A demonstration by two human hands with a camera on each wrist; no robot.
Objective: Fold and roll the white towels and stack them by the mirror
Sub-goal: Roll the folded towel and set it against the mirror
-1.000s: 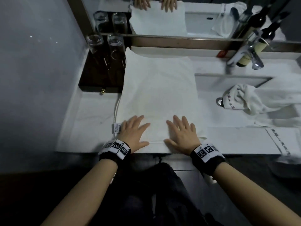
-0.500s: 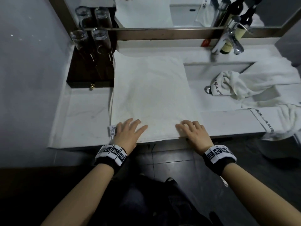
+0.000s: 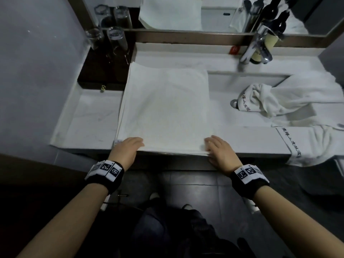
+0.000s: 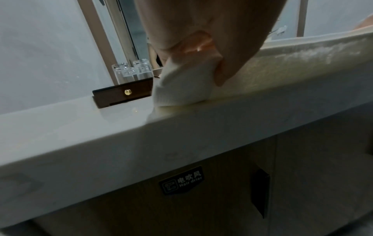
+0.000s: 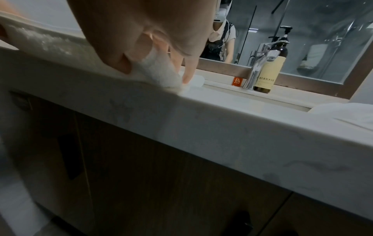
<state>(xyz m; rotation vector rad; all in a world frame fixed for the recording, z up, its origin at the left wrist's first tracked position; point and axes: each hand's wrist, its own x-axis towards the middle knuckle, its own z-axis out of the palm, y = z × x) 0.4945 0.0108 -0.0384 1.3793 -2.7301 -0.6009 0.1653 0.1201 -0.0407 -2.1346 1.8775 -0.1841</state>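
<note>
A folded white towel point(image 3: 165, 105) lies flat on the counter point(image 3: 89, 116), reaching from near the mirror point(image 3: 214, 17) to the front edge. My left hand point(image 3: 128, 148) pinches its near left corner, which the left wrist view shows lifted off the counter, thumb against the cloth point(image 4: 181, 86). My right hand point(image 3: 217, 148) pinches the near right corner, and in the right wrist view the cloth point(image 5: 159, 71) is bunched between thumb and fingers. A crumpled white towel point(image 3: 260, 97) sits in the sink. Another white towel point(image 3: 307, 144) hangs over the counter's right front edge.
Several glasses point(image 3: 115, 40) stand on a dark wooden drawer box point(image 3: 100, 75) at the back left, touching the towel's far left corner. A chrome faucet point(image 3: 256, 47) and a bottle point(image 3: 270, 38) stand at the back right by the sink point(image 3: 232, 86).
Both hands slid apart from the middle of the towel's near edge to its two corners. Their flat fingers have curled to pinch the cloth.
</note>
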